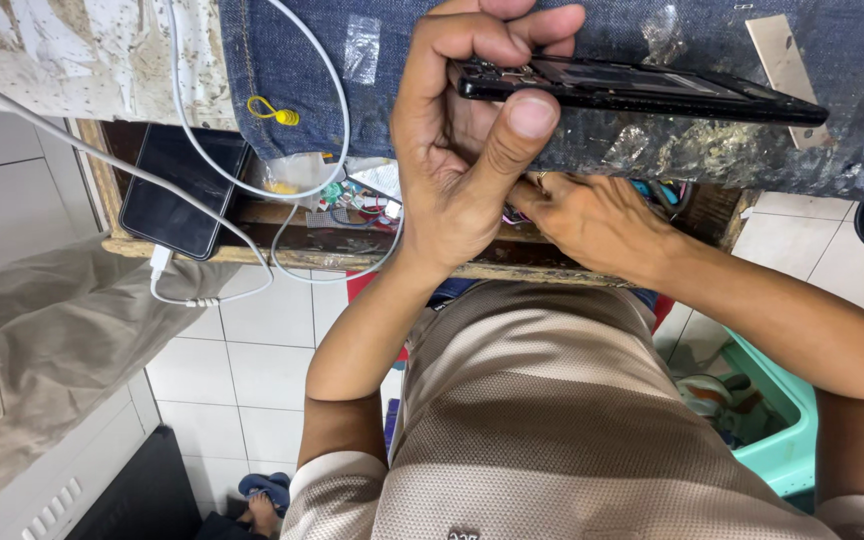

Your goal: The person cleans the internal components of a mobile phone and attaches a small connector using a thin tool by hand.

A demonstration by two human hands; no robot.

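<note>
The open drawer under the denim-covered bench holds small parts; the right hand reaches in, grip unclear. At twelve o'clock the left hand clamps an opened black phone. At nine o'clock a second phone lies charging on a white cable. A green bin sits at four o'clock.

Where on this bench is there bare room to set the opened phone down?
Bare denim cover lies beyond the opened phone held in the left hand. The drawer, where the right hand reaches, is crowded with small parts. The left side holds a dark phone and white cables.
</note>
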